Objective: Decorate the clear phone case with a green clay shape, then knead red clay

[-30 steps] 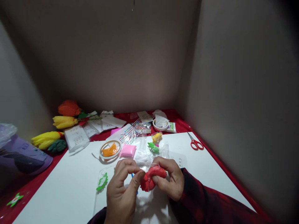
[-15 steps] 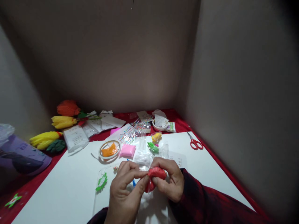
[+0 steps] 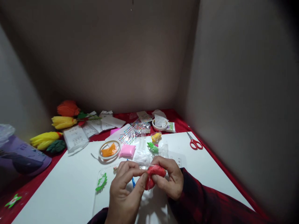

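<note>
A lump of red modelling clay (image 3: 157,170) in clear plastic wrap is held above the white board, between both hands. My left hand (image 3: 128,188) pinches its left edge between thumb and index finger. Around its right side my right hand (image 3: 171,179) is closed, the thumb pressing on the front. Below and left of the hands lies a clear plastic sheet (image 3: 96,199) bearing a green leafy clay ring (image 3: 101,182). A blue tool (image 3: 133,183) shows partly behind my left hand. Beyond the hands are packets of green clay (image 3: 153,147), yellow clay (image 3: 156,136) and pink clay (image 3: 127,151).
Orange clay (image 3: 109,150) sits inside a tape roll (image 3: 101,155). Red-handled scissors (image 3: 195,144) lie at the board's right edge. Gem sticker sheets (image 3: 127,133), another tape roll (image 3: 160,128) and paper packets (image 3: 76,138) line the back. A purple cup (image 3: 30,157) stands at left.
The red clay has shifted slightly as the fingers work at its wrap. Both hands stay in nearly the same place.
</note>
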Motion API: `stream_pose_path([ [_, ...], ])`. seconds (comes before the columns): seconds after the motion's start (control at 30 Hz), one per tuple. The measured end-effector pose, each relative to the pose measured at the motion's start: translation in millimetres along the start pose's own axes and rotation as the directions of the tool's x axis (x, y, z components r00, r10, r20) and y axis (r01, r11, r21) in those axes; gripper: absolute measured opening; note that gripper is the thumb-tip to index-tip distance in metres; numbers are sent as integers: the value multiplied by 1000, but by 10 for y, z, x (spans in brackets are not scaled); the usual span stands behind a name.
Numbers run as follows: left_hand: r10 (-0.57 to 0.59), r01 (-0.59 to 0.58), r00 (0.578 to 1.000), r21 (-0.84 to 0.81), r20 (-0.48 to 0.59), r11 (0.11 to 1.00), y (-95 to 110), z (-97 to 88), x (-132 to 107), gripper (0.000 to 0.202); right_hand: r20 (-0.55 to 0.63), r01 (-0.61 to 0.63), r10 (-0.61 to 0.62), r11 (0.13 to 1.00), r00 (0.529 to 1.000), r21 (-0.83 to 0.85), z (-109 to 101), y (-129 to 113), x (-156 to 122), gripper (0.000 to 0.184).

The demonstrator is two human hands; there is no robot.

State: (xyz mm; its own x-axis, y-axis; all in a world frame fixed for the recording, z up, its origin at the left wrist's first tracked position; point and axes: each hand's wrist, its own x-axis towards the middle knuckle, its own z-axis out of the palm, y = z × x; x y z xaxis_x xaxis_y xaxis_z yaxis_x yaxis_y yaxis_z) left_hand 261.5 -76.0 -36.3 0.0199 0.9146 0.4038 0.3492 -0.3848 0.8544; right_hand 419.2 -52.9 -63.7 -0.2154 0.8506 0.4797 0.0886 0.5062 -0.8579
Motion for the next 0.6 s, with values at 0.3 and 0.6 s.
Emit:
stream_pose_path([
  [0.3, -66, 54, 991, -108, -115, 993, 96, 27, -31, 10, 38, -26, 23, 994, 999, 106, -29, -14, 29, 9],
  [0.6, 83, -81, 996, 74, -21, 994, 6, -15, 11, 8, 21, -26, 24, 996, 999, 83, -24, -63, 40, 7],
])
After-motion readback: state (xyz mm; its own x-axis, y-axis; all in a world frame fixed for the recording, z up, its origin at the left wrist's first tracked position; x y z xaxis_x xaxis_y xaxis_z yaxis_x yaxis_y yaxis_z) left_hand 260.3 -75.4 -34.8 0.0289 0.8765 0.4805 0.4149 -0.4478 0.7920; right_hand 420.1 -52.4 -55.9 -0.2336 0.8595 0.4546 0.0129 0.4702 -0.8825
